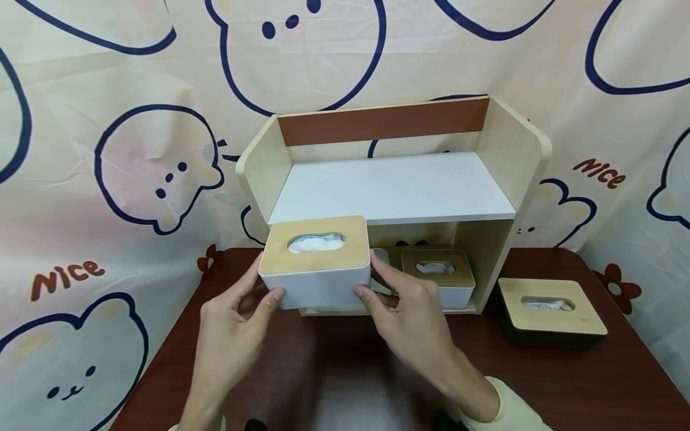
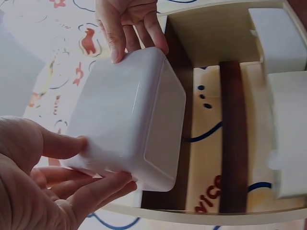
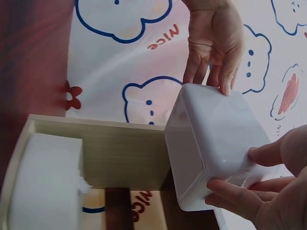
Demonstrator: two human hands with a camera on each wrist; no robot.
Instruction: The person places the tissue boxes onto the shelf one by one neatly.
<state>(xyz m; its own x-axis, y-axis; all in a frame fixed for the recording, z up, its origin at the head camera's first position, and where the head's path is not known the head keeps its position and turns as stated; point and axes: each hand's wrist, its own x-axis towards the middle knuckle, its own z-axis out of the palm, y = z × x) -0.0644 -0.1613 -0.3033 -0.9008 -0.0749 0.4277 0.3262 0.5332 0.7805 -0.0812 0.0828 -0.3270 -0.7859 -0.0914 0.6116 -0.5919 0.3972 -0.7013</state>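
Note:
A white tissue box (image 1: pixel 318 290) with a light wooden lid is raised in front of the shelf's left side, tissue showing in its oval slot. My left hand (image 1: pixel 232 326) holds its left end, thumb on the front face. On the opposite end, my right hand (image 1: pixel 412 317) grips it, thumb also at the front. Both wrist views show the box's smooth white side and underside between the two hands. Overlapping the upper board's front left corner in the head view, the box hides part of the lower compartment.
The small two-level shelf (image 1: pixel 388 185) stands on a dark red-brown table (image 1: pixel 539 383). Inside its lower compartment, at the right, sits another white tissue box (image 1: pixel 455 293), with a partly hidden pale item beside it. A black tissue box (image 1: pixel 550 323) with a wooden lid lies right of the shelf.

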